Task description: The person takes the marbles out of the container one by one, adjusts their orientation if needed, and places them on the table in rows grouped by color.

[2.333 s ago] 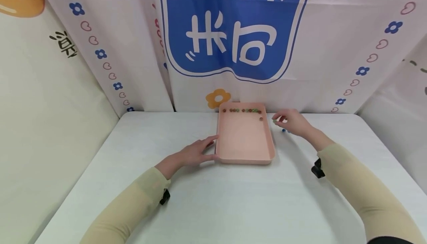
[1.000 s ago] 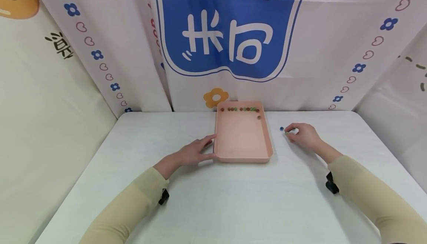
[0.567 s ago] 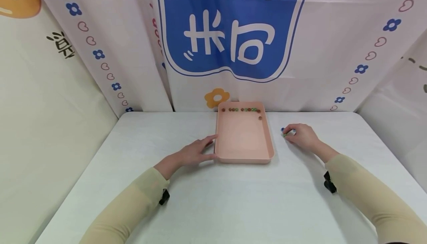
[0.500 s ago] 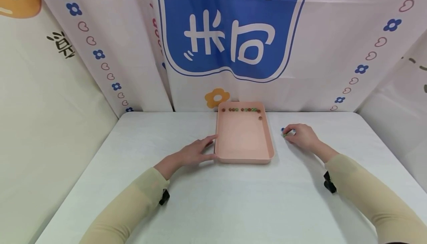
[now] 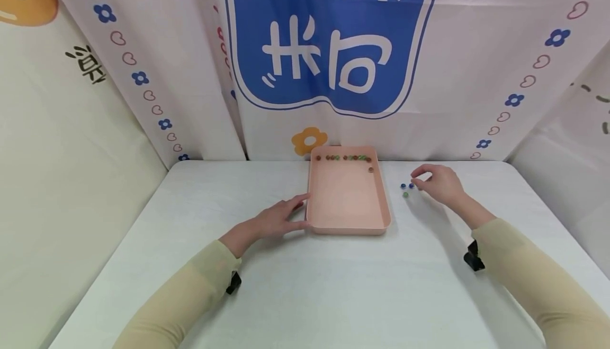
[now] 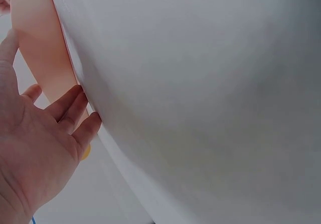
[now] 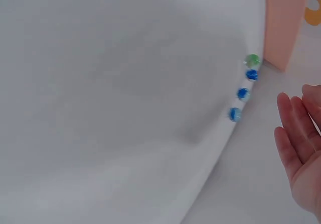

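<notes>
A pink tray stands near the back edge of the table. Inside it, several red-brown and green marbles line the far wall, and a lone brownish marble lies near the right wall. My left hand touches the tray's left side with fingers and thumb spread. My right hand hovers right of the tray, thumb and index finger close together, nothing visible between them. Under its fingertips on the table are a green marble and three blue ones, including this blue marble in the right wrist view.
A white cloth covers the table. Behind the tray hangs a printed curtain, which meets the table's back edge. Pale sheets close off the sides.
My right hand carried a green marble away from the tray's right side, set it down beside the blue ones, let go and lifted back. My left hand stays on the tray.
</notes>
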Tool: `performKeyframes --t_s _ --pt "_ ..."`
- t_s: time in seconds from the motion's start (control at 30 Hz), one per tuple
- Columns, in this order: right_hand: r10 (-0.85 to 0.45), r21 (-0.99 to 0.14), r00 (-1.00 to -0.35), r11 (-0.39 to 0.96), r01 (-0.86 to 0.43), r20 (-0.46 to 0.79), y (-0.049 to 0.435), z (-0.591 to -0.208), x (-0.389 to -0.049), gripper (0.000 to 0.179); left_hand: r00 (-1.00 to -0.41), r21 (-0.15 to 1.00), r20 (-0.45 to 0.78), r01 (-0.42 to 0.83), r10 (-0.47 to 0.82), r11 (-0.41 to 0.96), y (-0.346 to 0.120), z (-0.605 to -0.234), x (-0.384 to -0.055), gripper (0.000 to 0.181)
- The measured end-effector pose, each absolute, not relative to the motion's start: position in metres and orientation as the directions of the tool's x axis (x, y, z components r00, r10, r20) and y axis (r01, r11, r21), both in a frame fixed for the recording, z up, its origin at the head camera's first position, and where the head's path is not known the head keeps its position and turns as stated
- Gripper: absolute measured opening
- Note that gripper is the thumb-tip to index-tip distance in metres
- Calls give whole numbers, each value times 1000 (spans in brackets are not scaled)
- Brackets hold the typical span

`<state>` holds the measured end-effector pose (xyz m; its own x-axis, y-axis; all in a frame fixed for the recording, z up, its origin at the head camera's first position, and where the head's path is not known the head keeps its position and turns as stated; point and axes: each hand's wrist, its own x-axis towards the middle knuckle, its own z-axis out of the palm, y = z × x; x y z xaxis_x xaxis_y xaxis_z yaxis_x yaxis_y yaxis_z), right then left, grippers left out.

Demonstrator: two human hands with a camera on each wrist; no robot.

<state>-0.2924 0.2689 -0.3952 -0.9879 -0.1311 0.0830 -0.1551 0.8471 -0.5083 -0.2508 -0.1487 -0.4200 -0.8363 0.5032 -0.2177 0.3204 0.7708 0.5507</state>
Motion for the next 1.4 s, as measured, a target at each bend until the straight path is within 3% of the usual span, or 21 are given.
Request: performKeyframes --t_s 0.27,0.5,0.87,1.4 --pt "-226 -526 -971 819 -230 72 238 -374 -309 25 -836 554 -212 324 506 767 -149 -421 -252 82" --pt "-335 -483 -937 807 -340 100 204 -381 -334 32 -833 566 -199 333 517 754 -150 -422 -251 82" --pt "-390 -504 -916 774 -383 98 175 -403 -376 34 -836 562 -185 342 517 753 -151 -420 -250 86" --pt "-399 -444 -916 815 -373 37 159 -420 -398 43 -830 569 -197 338 523 750 -153 -418 -249 84"
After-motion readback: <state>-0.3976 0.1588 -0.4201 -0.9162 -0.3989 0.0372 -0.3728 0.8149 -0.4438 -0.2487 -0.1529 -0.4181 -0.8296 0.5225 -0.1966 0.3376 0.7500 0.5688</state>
